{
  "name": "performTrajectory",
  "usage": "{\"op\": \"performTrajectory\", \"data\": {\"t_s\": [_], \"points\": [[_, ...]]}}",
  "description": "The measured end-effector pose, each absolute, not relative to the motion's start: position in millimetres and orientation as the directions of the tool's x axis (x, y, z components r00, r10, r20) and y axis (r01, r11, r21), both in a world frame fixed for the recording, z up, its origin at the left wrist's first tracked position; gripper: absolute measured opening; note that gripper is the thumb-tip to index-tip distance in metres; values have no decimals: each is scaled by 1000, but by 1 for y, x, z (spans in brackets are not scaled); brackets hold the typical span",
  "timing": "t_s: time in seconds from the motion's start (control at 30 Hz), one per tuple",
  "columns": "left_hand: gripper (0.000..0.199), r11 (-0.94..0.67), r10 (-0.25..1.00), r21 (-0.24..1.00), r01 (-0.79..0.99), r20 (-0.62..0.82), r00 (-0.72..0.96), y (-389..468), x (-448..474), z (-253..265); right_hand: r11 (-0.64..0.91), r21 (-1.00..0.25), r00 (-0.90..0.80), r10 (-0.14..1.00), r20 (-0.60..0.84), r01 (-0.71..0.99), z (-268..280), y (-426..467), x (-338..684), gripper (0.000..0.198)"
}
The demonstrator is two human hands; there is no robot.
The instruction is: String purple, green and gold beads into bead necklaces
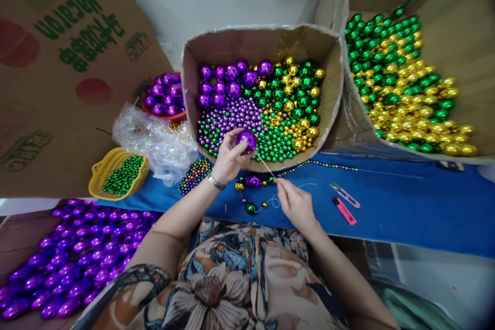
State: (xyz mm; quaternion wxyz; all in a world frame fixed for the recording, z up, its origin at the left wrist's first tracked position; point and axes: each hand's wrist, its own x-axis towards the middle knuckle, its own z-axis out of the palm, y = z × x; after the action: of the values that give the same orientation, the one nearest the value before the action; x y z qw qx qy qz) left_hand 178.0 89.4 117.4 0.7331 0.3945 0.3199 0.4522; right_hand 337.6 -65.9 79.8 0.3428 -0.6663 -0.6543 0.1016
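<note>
My left hand (pixel 229 157) is closed round a large shiny purple ball (pixel 246 140), held above the near edge of the bead box. A thin needle (pixel 266 164) runs from the ball down to my right hand (pixel 296 203), whose fingers pinch its lower end. Below, on the blue cloth, lies a loose string with a gold ball (pixel 239 185), a purple ball (pixel 253 181) and a green ball (pixel 250 208) on it. White thread (pixel 275 201) curls beside my right hand. A strand of small beads (pixel 309 163) stretches along the box's front.
The cardboard box (pixel 335 113) holds purple, green and gold beads. A bigger box (pixel 358 134) of green and gold balls stands right. Pink snips (pixel 348 197) and a pink cutter (pixel 345 211) lie on the cloth (pixel 406 211). A yellow basket (pixel 96 183) and plastic bag (pixel 154 139) are left.
</note>
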Motion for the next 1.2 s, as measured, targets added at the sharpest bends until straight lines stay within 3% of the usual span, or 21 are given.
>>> {"op": "performTrajectory", "data": {"t_s": [0.17, 0.37, 0.53, 0.83, 1.0, 1.2], "points": [[58, -6, 901, 962, -272, 123, 416, 70, 179, 105, 92, -585, 127, 938, 323, 805, 75, -61, 337, 26], [63, 49, 886, 958, -281, 88, 455, 57, 178, 98, 131, -667, 133, 935, 329, 734, 71, -64, 337, 25], [63, -21, 891, 950, -312, 159, 426, 51, 179, 91, 122, -672, 145, 934, 327, 731, 67, -67, 335, 24], [62, 106, 917, 927, -360, 48, 395, 38, 178, 82, 183, -616, 108, 908, 405, 766, 51, -74, 337, 24], [54, 342, 858, 862, -374, -124, 499, 29, 177, 90, 173, -596, 107, 908, 405, 784, 44, -80, 339, 24], [53, 358, 866, 847, -394, -144, 480, 27, 177, 97, 185, -612, 107, 906, 409, 769, 46, -83, 337, 23]]}}
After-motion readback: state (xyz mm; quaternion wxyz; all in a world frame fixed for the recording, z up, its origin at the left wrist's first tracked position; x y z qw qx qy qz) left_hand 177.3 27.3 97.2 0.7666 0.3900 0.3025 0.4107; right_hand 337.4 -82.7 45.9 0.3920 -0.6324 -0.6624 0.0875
